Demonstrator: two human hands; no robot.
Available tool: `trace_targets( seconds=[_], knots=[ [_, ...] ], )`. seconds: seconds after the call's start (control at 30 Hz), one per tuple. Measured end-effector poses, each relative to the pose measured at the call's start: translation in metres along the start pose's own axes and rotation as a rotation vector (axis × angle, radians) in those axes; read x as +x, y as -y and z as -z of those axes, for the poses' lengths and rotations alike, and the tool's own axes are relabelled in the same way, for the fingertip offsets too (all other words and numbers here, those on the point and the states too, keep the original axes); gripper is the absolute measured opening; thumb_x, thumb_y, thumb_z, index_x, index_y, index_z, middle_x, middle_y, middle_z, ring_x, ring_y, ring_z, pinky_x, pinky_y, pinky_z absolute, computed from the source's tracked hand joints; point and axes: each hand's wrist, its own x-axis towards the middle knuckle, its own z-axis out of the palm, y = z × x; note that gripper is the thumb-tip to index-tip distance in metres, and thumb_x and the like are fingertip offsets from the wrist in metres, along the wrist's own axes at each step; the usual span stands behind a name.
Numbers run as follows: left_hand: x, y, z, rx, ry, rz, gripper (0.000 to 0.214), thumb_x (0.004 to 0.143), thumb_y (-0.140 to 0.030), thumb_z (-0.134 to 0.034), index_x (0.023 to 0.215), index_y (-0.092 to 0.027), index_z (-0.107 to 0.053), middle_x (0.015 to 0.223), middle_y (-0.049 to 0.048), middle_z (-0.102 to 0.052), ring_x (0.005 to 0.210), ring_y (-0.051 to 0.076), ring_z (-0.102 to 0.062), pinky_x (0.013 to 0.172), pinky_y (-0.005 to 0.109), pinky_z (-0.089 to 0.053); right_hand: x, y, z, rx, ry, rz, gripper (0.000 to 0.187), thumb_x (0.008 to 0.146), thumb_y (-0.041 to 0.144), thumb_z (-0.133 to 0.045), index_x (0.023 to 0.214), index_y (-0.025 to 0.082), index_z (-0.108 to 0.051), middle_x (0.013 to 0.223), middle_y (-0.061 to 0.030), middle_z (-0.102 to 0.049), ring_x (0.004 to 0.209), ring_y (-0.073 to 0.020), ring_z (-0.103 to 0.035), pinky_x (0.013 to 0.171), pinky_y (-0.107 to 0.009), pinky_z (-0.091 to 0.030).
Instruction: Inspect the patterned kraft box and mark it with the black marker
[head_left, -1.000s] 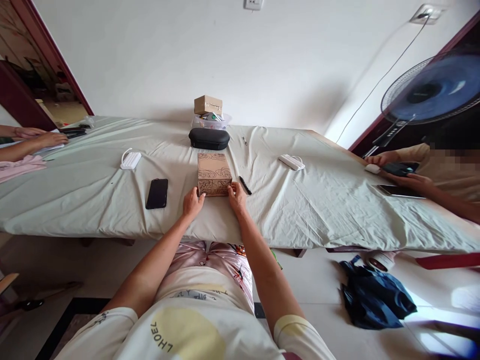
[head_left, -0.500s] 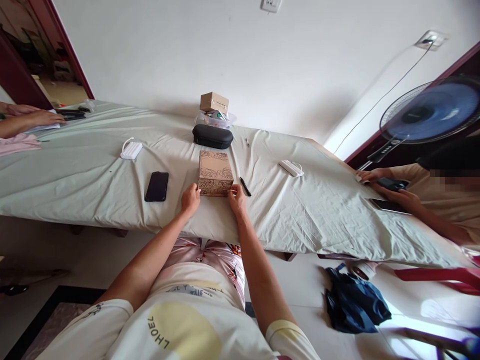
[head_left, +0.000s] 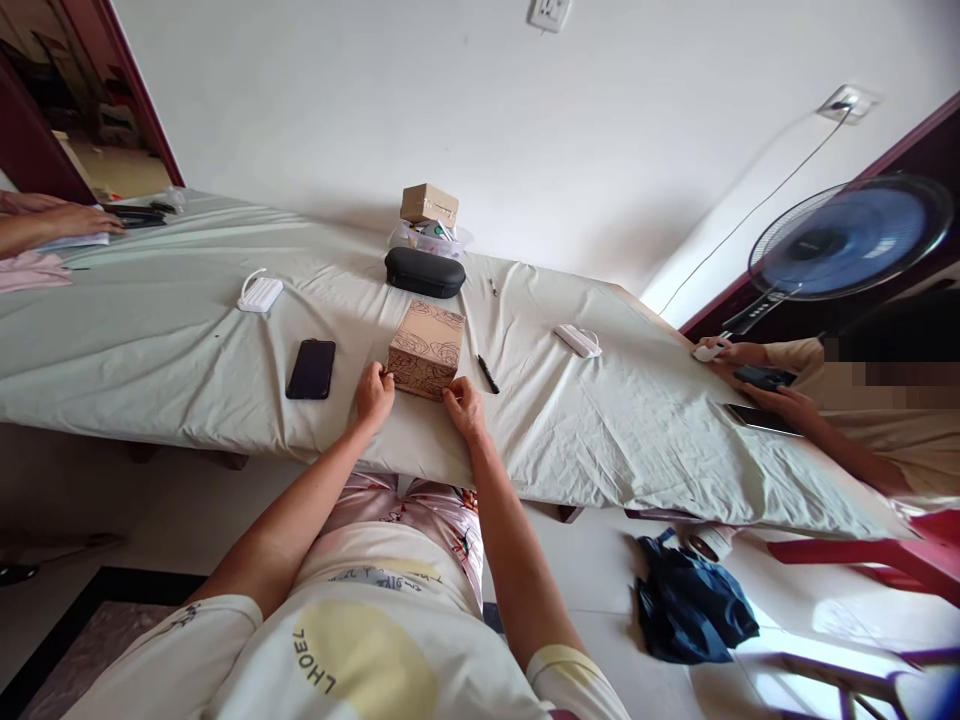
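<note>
A brown cardboard box [head_left: 425,346] printed with a rose pattern sits near the front edge of the cloth-covered table [head_left: 187,350], turned at an angle. My left hand [head_left: 373,393] grips its near left corner, fingers curled against the side. My right hand [head_left: 463,406] holds the near right corner, fingers closed on it. A black pen [head_left: 488,373] lies just right of the box, and a black phone [head_left: 310,368] lies to its left.
Behind the box are a black case [head_left: 424,272], a clear tub [head_left: 431,239] and a small carton [head_left: 429,204]. White packs lie at left [head_left: 259,294] and right [head_left: 578,340]. Other people's hands rest at far left [head_left: 71,217] and right [head_left: 780,400]. A fan [head_left: 847,237] spins at right.
The box has been rotated from square-on to an angled position between my hands. My right hand shifted slightly left and nearer. The view drifted a little.
</note>
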Motion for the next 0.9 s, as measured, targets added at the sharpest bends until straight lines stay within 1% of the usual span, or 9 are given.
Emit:
trace_targets(
  seconds=[0.1,0.27,0.4,0.47,0.53,0.6,0.67,0.83,0.9],
  knots=[
    [-0.002,0.004,0.000,-0.129,-0.089,-0.084,0.022,0.101,-0.025,-0.049,0.120,-0.021,-0.058,0.124,0.0141,-0.066,0.120,0.025,-0.064,0.104,0.038,-0.054,-0.002,-0.004,-0.002,-0.002,0.037,0.002,0.018,0.086,0.042,-0.058,0.079,0.028,-0.047,0.070,0.0019,-0.063,0.068,-0.0190,-0.060,0.072,-0.035,-0.056],
    [-0.005,0.007,-0.002,-0.288,-0.142,-0.191,0.037,0.104,-0.037,-0.048,0.137,-0.019,-0.050,0.142,0.0180,-0.056,0.126,0.025,-0.062,0.089,0.032,-0.061,0.000,-0.009,-0.004,0.008,0.081,-0.002,0.022,0.088,0.043,-0.062,0.078,0.028,-0.049,0.069,0.0012,-0.067,0.065,-0.0201,-0.063,0.069,-0.038,-0.058],
    [-0.005,0.007,-0.002,-0.274,-0.170,-0.205,0.035,0.106,-0.032,-0.041,0.137,-0.019,-0.050,0.139,0.0178,-0.059,0.127,0.023,-0.062,0.106,0.035,-0.055,-0.001,-0.007,-0.005,-0.019,0.083,0.000,0.024,0.086,0.046,-0.064,0.080,0.025,-0.054,0.076,-0.0027,-0.071,0.068,-0.0200,-0.066,0.068,-0.036,-0.058],
    [-0.004,0.008,-0.001,-0.245,-0.180,-0.192,0.034,0.106,-0.029,-0.038,0.136,-0.020,-0.052,0.137,0.0170,-0.061,0.129,0.023,-0.061,0.111,0.036,-0.052,-0.001,-0.005,-0.005,-0.007,0.065,-0.002,0.026,0.086,0.048,-0.064,0.088,0.023,-0.058,0.084,-0.0045,-0.073,0.072,-0.0198,-0.069,0.069,-0.035,-0.058],
    [-0.003,0.009,0.001,-0.241,-0.192,-0.192,0.035,0.107,-0.029,-0.036,0.136,-0.020,-0.053,0.138,0.0168,-0.062,0.131,0.023,-0.060,0.113,0.037,-0.051,-0.001,-0.004,-0.005,0.030,-0.007,-0.004,0.038,0.087,0.053,-0.065,0.107,0.021,-0.061,0.099,-0.0074,-0.074,0.077,-0.0190,-0.070,0.069,-0.033,-0.058],
    [-0.002,0.011,0.001,-0.265,-0.210,-0.226,0.035,0.107,-0.031,-0.035,0.135,-0.020,-0.054,0.138,0.0172,-0.062,0.134,0.023,-0.059,0.115,0.037,-0.049,-0.001,-0.003,-0.004,0.069,-0.102,0.006,0.056,0.088,0.057,-0.064,0.129,0.020,-0.057,0.114,-0.0109,-0.071,0.082,-0.0184,-0.071,0.069,-0.031,-0.058],
    [-0.002,0.013,-0.001,-0.328,-0.229,-0.280,0.036,0.107,-0.037,-0.038,0.134,-0.019,-0.055,0.140,0.0181,-0.061,0.137,0.025,-0.058,0.118,0.039,-0.047,0.000,-0.003,-0.003,0.084,-0.160,0.041,0.059,0.092,0.059,-0.059,0.137,0.020,-0.055,0.122,-0.0124,-0.069,0.088,-0.0182,-0.070,0.071,-0.031,-0.058],
    [0.000,0.015,-0.014,-0.605,-0.172,-0.270,0.057,0.102,-0.050,-0.052,0.148,-0.017,-0.043,0.149,0.0219,-0.057,0.131,0.026,-0.065,0.107,0.039,-0.056,0.001,-0.009,-0.007,0.113,-0.177,0.095,0.042,0.095,0.054,-0.058,0.121,0.023,-0.064,0.099,-0.0058,-0.073,0.085,-0.0195,-0.068,0.080,-0.034,-0.057],
    [0.000,0.015,-0.018,-0.601,-0.077,-0.233,0.053,0.100,-0.049,-0.056,0.141,-0.017,-0.048,0.137,0.0206,-0.067,0.118,0.026,-0.073,0.099,0.039,-0.060,0.000,-0.011,-0.009,0.124,-0.171,0.075,0.038,0.093,0.052,-0.061,0.117,0.023,-0.064,0.095,-0.0046,-0.074,0.085,-0.0211,-0.069,0.081,-0.036,-0.057]
  ],
)
